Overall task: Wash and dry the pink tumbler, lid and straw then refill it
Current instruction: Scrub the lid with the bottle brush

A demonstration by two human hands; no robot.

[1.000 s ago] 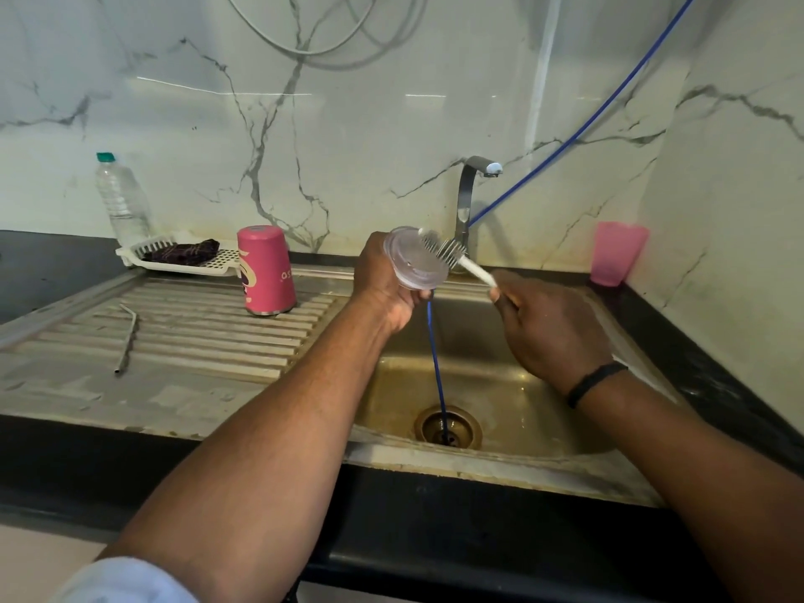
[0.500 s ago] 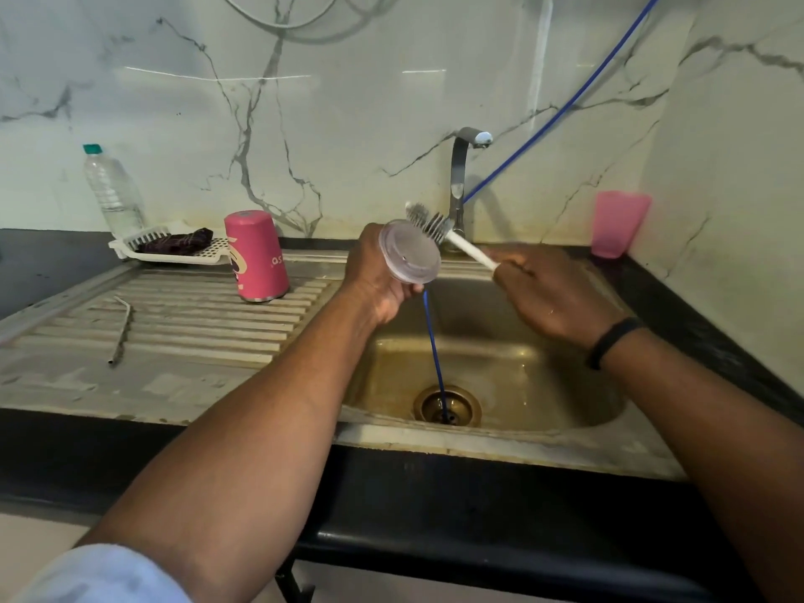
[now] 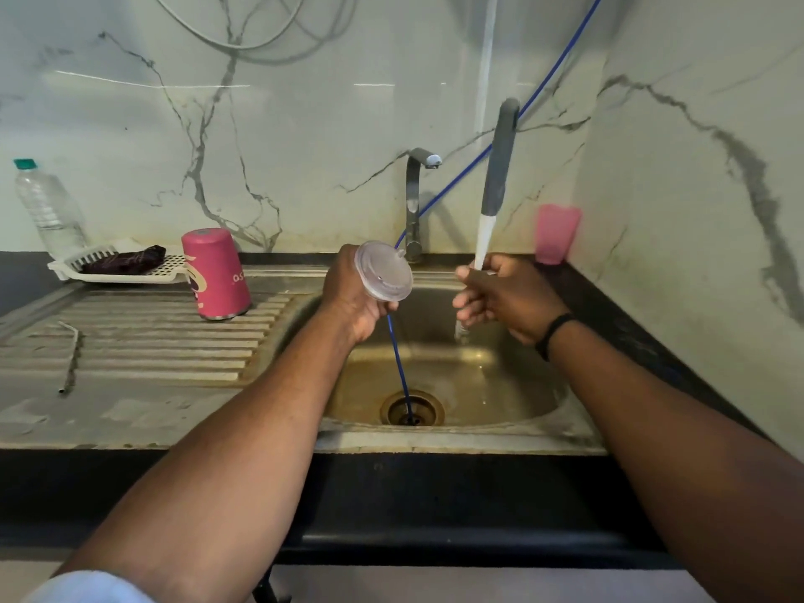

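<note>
Above the sink, the left hand grips the clear lid, the right hand clasps the upright brush, while the pink tumbler stands inverted left of the sink near the straw.

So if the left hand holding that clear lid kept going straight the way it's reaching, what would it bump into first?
Probably the tap. The left hand reaches forward over the sink with the lid, and the tap's column stands just behind it. Depth is hard to judge from one view.
</note>
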